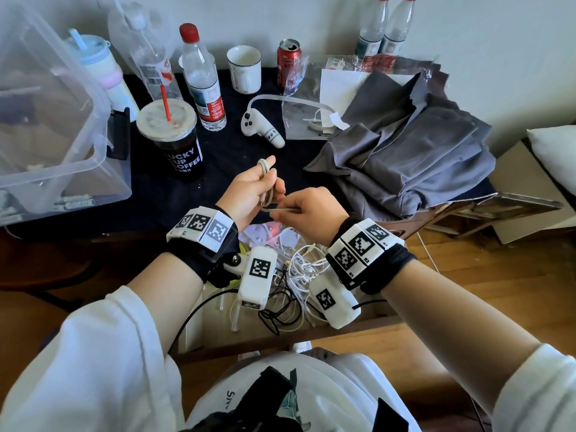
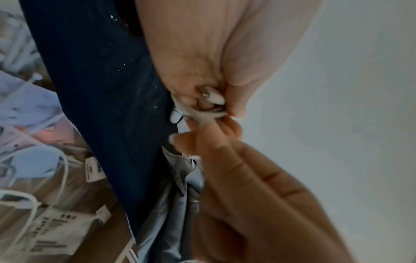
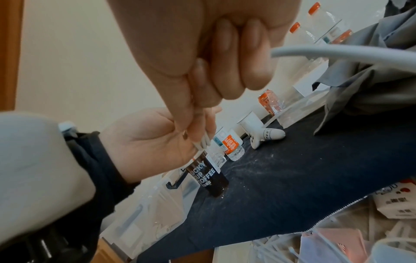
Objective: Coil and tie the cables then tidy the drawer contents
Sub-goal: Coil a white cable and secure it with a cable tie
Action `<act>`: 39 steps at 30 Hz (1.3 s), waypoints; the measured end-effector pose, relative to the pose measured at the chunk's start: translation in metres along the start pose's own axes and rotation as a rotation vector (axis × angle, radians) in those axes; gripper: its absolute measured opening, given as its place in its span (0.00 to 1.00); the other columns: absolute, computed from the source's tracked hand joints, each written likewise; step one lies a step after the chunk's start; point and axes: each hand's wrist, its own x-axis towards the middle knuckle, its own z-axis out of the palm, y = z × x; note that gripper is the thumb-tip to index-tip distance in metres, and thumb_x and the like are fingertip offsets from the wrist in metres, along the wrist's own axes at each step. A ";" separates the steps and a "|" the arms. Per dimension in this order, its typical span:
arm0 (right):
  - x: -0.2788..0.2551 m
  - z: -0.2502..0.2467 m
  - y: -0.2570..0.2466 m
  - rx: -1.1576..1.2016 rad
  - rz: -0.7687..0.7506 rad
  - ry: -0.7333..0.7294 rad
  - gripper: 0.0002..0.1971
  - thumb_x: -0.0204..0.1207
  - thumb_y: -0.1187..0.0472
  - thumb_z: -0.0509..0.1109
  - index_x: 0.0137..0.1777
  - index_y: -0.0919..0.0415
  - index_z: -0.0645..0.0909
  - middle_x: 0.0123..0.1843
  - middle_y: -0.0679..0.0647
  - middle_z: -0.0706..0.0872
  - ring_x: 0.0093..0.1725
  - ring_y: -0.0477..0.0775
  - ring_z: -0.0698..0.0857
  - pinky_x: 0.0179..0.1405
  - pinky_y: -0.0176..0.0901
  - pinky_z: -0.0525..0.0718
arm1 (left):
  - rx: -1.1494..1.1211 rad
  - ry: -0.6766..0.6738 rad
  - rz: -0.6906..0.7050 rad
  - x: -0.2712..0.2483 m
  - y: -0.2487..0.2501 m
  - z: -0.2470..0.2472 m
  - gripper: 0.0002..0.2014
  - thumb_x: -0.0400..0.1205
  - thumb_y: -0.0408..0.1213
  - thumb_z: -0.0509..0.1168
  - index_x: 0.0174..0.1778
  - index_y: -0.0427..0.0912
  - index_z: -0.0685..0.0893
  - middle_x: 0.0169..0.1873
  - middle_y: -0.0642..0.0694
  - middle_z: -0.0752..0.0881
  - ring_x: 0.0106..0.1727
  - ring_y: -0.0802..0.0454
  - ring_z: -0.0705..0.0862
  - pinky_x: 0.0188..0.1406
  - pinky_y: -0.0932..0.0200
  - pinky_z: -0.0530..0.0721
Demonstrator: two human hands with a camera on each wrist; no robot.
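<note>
Below the wrists, the open drawer holds tangled white cables. Over the table's front edge, the left hand grips a small coiled cable upright — fingers curled round it. Close against it, the right hand pinches the cable's loose end — both hands together.
</note>
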 end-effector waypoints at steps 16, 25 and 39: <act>0.016 -0.023 0.027 0.245 0.060 0.345 0.07 0.74 0.53 0.73 0.37 0.52 0.85 0.28 0.49 0.82 0.28 0.40 0.75 0.34 0.31 0.72 | 0.002 -0.341 -0.251 -0.015 0.007 0.004 0.27 0.87 0.53 0.42 0.38 0.39 0.77 0.11 0.56 0.62 0.12 0.63 0.57 0.12 0.69 0.60; 0.012 0.006 0.022 0.348 0.121 0.049 0.14 0.82 0.54 0.62 0.37 0.45 0.87 0.24 0.39 0.82 0.28 0.38 0.79 0.34 0.36 0.76 | -0.321 -0.288 0.059 -0.004 0.027 0.016 0.18 0.89 0.39 0.44 0.66 0.34 0.72 0.19 0.56 0.69 0.19 0.63 0.66 0.26 0.69 0.71; 0.001 -0.004 0.000 -0.003 0.006 0.026 0.09 0.76 0.52 0.71 0.45 0.56 0.89 0.37 0.54 0.86 0.39 0.52 0.82 0.42 0.46 0.80 | 0.198 0.041 -0.030 -0.002 0.005 0.004 0.06 0.88 0.36 0.52 0.55 0.45 0.74 0.35 0.45 0.81 0.27 0.61 0.82 0.25 0.69 0.77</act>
